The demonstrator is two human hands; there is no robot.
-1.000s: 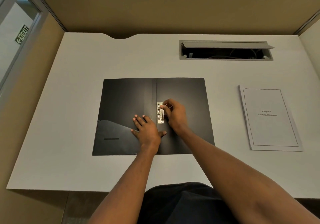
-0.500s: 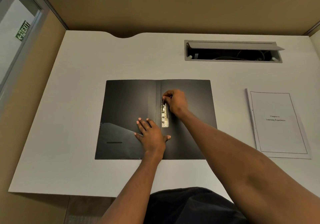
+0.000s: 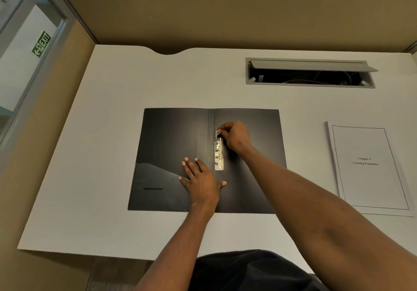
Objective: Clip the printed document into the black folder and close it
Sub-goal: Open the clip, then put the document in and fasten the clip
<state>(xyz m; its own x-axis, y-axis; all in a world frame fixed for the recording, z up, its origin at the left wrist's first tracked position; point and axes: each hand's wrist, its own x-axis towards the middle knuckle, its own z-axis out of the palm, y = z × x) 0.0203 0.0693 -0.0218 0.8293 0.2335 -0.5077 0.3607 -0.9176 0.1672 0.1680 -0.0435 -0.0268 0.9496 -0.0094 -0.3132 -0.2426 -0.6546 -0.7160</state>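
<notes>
The black folder (image 3: 171, 142) lies open and flat in the middle of the white desk (image 3: 112, 110). A metal clip (image 3: 218, 155) runs along the right side of its spine. My right hand (image 3: 234, 136) pinches the far end of the clip's lever, which looks raised a little. My left hand (image 3: 200, 181) presses flat on the folder's left leaf next to the spine, fingers spread. The printed document (image 3: 367, 166), a white stack with a framed title page, lies on the desk to the right of the folder, apart from both hands.
An open grey cable tray (image 3: 309, 74) is set into the desk at the back right. Tan partition walls (image 3: 225, 13) close off the back and left. The desk's front edge runs just before my body.
My right hand slid from the middle of the clip to its far end and now grips the lever there. The left hand stayed flat on the folder. The camera shifted slightly.
</notes>
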